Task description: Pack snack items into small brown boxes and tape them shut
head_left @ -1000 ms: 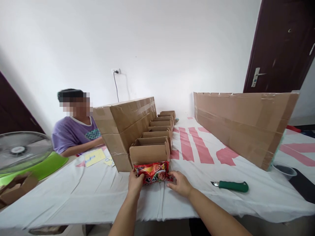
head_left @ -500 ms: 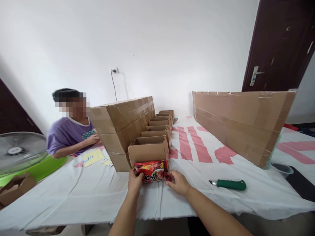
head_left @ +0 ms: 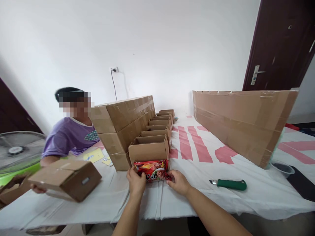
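Observation:
A red food packet (head_left: 154, 169) with a picture of a noodle-like dish stands on its edge on the white cloth. Its left end is gripped by my left hand (head_left: 136, 181), thumb across the front. My right hand (head_left: 179, 182) pinches the right end. Right behind the packet is the nearest open cardboard box (head_left: 148, 151), first in a row of several running back toward the wall. To the right of my right hand lies a utility knife (head_left: 231, 184) with a green handle, its blade pointing left.
Stacked cardboard boxes (head_left: 123, 131) form a wall left of the row. A long cardboard panel (head_left: 241, 121) stands on the right, near a clear plastic bowl (head_left: 283, 167). At left, a person (head_left: 66, 136) holds a closed cardboard box (head_left: 66, 180) over the table.
The person at left has brought a closed cardboard box over the table's left side. My hands and the packet have barely moved.

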Demonstrator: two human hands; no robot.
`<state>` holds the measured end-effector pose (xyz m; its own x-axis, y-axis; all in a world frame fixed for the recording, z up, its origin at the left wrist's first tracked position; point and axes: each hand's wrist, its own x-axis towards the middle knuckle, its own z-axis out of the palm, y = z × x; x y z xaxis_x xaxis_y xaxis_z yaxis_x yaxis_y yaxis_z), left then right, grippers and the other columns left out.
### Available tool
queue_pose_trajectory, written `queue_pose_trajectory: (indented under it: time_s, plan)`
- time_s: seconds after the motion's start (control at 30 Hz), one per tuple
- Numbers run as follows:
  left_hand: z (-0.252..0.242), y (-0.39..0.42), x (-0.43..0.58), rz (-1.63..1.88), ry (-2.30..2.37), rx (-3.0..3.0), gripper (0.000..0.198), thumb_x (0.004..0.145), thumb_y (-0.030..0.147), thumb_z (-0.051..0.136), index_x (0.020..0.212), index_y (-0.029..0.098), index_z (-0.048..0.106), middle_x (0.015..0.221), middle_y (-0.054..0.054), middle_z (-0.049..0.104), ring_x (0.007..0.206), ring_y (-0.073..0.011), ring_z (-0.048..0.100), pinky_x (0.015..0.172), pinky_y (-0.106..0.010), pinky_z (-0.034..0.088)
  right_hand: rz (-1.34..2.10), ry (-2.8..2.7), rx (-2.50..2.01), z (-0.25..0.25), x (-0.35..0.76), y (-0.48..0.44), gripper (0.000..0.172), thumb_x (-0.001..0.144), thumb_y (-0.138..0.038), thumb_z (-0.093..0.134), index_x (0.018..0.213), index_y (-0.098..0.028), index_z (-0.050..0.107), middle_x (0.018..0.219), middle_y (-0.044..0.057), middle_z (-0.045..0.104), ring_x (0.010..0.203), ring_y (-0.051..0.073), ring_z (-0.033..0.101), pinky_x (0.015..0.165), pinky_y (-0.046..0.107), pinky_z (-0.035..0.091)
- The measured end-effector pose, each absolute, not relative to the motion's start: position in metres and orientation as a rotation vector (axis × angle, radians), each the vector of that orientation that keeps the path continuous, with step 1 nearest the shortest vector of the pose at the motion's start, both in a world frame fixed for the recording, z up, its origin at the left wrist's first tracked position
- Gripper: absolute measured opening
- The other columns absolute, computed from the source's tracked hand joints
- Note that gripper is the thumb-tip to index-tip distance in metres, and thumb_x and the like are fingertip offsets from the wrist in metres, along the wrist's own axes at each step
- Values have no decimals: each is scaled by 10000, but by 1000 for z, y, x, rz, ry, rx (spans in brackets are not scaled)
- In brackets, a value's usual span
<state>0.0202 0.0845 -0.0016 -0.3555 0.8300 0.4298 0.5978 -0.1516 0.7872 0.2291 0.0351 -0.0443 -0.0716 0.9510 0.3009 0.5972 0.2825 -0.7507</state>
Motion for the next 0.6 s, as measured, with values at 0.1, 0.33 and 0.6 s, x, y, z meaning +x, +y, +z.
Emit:
queue_pose_trajectory:
  time_s: [0.1,0.33,0.6]
  plan:
    - [13,65,34,1464,2062,1788,542,798,193,552,1305,96,389,1375,-217,362,1331,-330,340,1082,-463,303,563,-1762,-1403,-45,229,35,341,736,-191,679,1074,-158,644,1003,100,668,931,227,622,851,327,480]
    - [19,44,58,852,1979,2112,273,836,303,569,1079,193,509,886,-72,686,805,-251,673,670,-310,466,541,-1757,-1395,-47,228,36,323,732,-150,677,1052,-163,643,995,90,677,936,220,618,854,323,476]
    - [7,52,61,828,1943,2181,408,825,225,575,1197,128,437,1159,-169,628,1077,-286,609,844,-345,460,505,-1756,-1386,-49,228,38,287,731,-121,664,1016,-153,639,969,91,674,918,223,613,844,326,471]
